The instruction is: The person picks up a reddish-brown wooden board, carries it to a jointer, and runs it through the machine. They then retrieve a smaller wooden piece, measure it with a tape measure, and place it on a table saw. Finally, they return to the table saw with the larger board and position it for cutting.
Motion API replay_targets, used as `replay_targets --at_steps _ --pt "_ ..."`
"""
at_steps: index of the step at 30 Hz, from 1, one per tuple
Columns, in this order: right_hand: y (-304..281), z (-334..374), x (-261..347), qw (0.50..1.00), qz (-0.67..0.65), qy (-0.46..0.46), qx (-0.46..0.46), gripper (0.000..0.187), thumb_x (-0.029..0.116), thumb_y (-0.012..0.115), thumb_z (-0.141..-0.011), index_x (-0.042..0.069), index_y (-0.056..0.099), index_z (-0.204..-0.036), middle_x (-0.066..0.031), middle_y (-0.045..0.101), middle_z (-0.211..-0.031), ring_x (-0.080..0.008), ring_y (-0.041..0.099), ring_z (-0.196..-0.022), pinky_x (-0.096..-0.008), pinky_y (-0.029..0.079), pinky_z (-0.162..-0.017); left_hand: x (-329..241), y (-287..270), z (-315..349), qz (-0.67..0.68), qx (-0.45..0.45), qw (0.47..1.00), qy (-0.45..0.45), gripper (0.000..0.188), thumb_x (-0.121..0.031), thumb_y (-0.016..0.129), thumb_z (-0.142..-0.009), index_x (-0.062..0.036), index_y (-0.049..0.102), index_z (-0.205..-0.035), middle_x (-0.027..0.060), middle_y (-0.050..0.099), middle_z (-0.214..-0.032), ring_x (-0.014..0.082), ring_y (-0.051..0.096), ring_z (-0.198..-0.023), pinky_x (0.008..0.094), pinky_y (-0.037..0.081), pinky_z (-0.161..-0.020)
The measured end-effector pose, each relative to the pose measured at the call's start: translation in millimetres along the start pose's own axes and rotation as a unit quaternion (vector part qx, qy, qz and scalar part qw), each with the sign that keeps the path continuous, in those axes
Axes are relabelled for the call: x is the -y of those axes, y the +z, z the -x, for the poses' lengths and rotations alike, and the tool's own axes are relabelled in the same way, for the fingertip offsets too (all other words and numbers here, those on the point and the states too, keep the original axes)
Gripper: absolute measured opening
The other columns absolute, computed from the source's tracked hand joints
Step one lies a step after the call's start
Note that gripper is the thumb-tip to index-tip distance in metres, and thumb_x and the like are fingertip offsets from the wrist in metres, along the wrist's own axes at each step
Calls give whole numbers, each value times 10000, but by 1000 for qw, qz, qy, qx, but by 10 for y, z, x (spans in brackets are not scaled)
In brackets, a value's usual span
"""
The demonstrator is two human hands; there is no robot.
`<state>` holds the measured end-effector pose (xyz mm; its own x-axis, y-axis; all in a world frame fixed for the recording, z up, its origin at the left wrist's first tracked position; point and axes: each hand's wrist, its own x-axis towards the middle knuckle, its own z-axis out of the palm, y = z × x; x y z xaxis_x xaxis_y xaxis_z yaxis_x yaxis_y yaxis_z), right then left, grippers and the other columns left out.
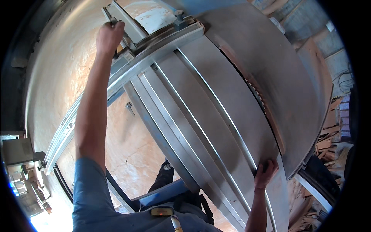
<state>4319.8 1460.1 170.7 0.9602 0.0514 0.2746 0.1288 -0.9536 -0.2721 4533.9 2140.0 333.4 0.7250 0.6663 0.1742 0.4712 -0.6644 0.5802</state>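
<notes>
A large grey table saw (210,96) with long metal grooves in its top stretches out in front of me. At the far left, my left hand (110,36) is closed on a narrow metal bar (107,14) beside the broad metal fence (129,25). My right hand (266,174) rests low on the saw table, near the near end of the blade slot. Its fingers are curled, with a dark patch between them; whatever they hold, if anything, is hidden. Teeth of the saw blade (255,91) show in the slot, well beyond my right hand.
A metal crosspiece (166,48) with a dark knob (179,21) spans the table's far end. Left of the table, a bolt-like handle (130,107) sticks out above the dusty floor (131,143). Scrap wood pieces (328,133) lie in a heap at the right.
</notes>
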Motion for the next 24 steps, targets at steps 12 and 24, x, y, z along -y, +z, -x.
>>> replay_targets --at_steps 12,24 --pt "23 13 -52 1000 0 -3 -2 424 253 642 -808 -6 527 -1123 -174 483 -1225 -379 443 -1118 -508 364 -966 642 407 1751 36 22 960 277 404 -77 688 -815 -45 579 -1203 165 627 -1110 338 623 -986 380 516 -837" --pt "3 -49 6 1000 5 -18 5 411 235 628 -813 -7 518 -1127 -177 465 -1237 -376 432 -1123 -502 365 -958 1380 355 596 626 -130 759 -121 517 -410 497 -979 -2 515 -1295 94 573 -1210 184 513 -1058 312 370 -987"
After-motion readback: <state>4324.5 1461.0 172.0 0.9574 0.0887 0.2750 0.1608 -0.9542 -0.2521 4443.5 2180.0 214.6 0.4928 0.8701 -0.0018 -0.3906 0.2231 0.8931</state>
